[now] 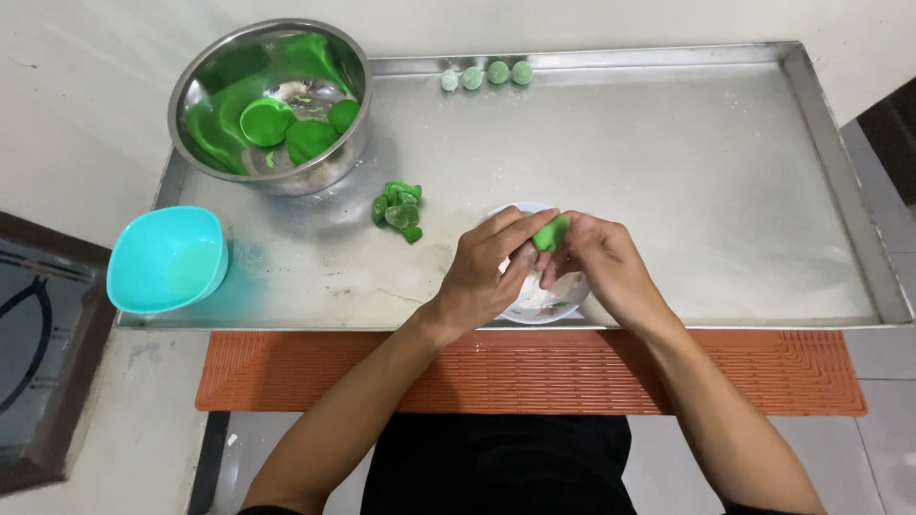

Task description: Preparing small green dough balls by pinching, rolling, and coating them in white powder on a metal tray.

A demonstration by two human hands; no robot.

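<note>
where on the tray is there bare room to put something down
The widest free patch is the right half of the metal tray, between the four dusted balls at the far rim and the near rim. Crowded: the left end, with the steel bowl, turquoise bowl and dough scraps, and the white dish under both hands.

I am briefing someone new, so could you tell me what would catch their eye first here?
Bright green dough stands out, pinched between the left hand and right hand over a white plate on the metal tray. More green lumps fill the steel bowl at far left, beside a turquoise bowl.
</note>
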